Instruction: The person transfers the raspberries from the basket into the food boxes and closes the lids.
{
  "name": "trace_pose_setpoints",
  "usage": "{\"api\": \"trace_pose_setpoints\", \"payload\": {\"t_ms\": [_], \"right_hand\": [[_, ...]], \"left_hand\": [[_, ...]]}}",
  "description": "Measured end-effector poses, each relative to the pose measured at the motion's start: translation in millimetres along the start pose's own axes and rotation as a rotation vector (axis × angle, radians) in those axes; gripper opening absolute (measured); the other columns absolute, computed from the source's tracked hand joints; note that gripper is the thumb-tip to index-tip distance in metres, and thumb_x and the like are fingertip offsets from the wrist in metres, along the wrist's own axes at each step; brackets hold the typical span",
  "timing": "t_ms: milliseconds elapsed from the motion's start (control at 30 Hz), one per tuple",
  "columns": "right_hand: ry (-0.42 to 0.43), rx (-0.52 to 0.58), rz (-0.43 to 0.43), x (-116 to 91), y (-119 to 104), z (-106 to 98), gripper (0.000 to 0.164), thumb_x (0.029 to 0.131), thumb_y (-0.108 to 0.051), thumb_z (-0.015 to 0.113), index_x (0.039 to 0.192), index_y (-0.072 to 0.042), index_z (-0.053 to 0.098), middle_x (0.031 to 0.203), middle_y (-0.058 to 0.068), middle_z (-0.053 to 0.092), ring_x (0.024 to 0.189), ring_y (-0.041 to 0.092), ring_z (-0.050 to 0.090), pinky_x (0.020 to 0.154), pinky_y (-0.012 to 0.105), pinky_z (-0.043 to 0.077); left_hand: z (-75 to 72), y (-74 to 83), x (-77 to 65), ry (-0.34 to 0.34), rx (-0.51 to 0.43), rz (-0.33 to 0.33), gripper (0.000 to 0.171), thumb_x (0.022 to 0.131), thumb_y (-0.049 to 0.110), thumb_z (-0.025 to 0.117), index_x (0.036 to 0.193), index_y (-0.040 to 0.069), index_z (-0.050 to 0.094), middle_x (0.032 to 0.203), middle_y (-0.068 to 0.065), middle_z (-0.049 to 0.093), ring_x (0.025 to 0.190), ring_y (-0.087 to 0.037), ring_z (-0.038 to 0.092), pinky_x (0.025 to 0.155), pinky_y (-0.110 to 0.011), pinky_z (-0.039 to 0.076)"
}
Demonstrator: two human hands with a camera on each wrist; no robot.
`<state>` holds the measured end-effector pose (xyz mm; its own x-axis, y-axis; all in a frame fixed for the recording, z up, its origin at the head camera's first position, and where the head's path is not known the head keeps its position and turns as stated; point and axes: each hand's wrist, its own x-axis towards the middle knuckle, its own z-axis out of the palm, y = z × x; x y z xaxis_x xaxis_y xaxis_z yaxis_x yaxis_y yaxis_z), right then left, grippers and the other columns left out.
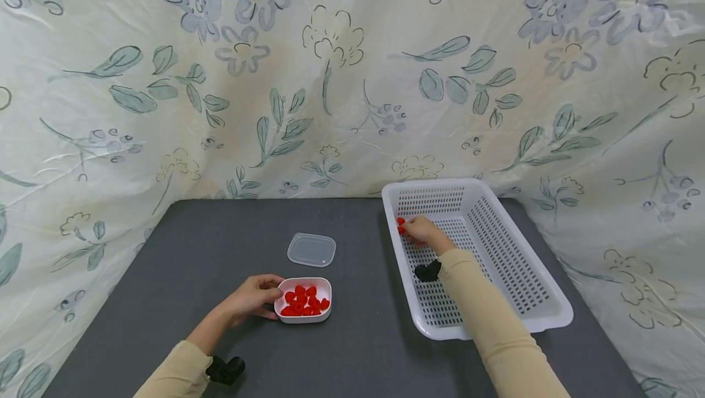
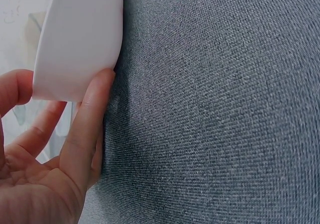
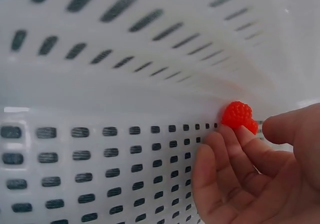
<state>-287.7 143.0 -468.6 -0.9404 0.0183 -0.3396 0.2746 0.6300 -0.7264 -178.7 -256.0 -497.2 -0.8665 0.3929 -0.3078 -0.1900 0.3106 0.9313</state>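
My left hand (image 1: 256,297) holds the left end of a small white box (image 1: 303,318) on the table. Several red raspberries (image 1: 300,308) lie in the box. In the left wrist view, fingers and thumb are against the white box wall (image 2: 82,44). My right hand (image 1: 424,231) reaches into a white perforated basket (image 1: 518,232), near its left wall. Two raspberries (image 3: 237,114) sit by that wall at the right hand's fingertips; the thumb stands apart from them. In the head view the red raspberries (image 1: 401,222) are partly covered by the fingers.
A clear rectangular lid (image 1: 311,250) lies on the dark grey tabletop (image 1: 231,232), behind the white box. The basket's raised rim (image 1: 396,263) stands between the two hands. A floral cloth (image 1: 341,79) hangs behind the table and at its sides.
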Motion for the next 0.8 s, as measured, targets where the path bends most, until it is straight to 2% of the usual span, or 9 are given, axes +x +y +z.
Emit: {"api": "trace_pose_setpoints", "payload": {"t_ms": [133,267,400,567,800], "right_hand": [[-0.065,0.134,0.043,0.8,1.6,-0.9,0.030,0.096,-0.016,0.037,0.110,0.006,0.052,0.103,0.018,0.056,0.091,0.026,0.057,0.077,0.036,0.054],[-0.124,0.264,0.062,4.6,4.6,-2.8,0.030,0.099,-0.018,0.036,0.113,0.004,0.049,0.094,0.013,0.057,0.082,0.020,0.059,0.073,0.032,0.055],[-0.162,0.373,0.072,6.8,5.8,-3.3,0.029,0.100,-0.024,0.035,0.108,0.000,0.049,0.082,0.006,0.057,0.070,0.014,0.057,0.065,0.027,0.053],[-0.180,0.435,0.082,6.9,6.0,-3.9,0.033,0.099,-0.031,0.038,0.101,-0.001,0.051,0.077,0.004,0.057,0.066,0.013,0.055,0.063,0.025,0.052],[-0.228,0.449,0.077,4.8,4.5,-5.3,0.031,0.097,-0.032,0.044,0.109,-0.005,0.049,0.083,0.004,0.054,0.069,0.013,0.053,0.064,0.025,0.051]], "left_hand": [[0.3,-0.7,-0.2,0.001,0.001,0.003,0.042,0.090,0.014,0.055,0.125,-0.008,0.045,0.111,-0.017,0.058,0.087,-0.021,0.059,0.069,-0.040,0.057],[0.5,-2.0,-0.3,-0.001,0.003,0.007,0.043,0.090,0.015,0.055,0.125,-0.007,0.045,0.111,-0.017,0.058,0.087,-0.021,0.059,0.070,-0.040,0.056],[1.2,-2.6,-0.3,-0.001,0.009,0.007,0.043,0.090,0.015,0.056,0.125,-0.007,0.045,0.111,-0.017,0.059,0.087,-0.021,0.060,0.070,-0.040,0.056],[2.1,-1.4,-0.4,0.012,0.005,0.001,0.042,0.090,0.014,0.055,0.125,-0.007,0.046,0.111,-0.017,0.058,0.087,-0.021,0.060,0.069,-0.040,0.057],[3.1,-0.6,-1.2,0.010,0.005,0.003,0.042,0.090,0.013,0.055,0.124,-0.008,0.045,0.110,-0.017,0.059,0.086,-0.021,0.060,0.069,-0.040,0.057]]}}
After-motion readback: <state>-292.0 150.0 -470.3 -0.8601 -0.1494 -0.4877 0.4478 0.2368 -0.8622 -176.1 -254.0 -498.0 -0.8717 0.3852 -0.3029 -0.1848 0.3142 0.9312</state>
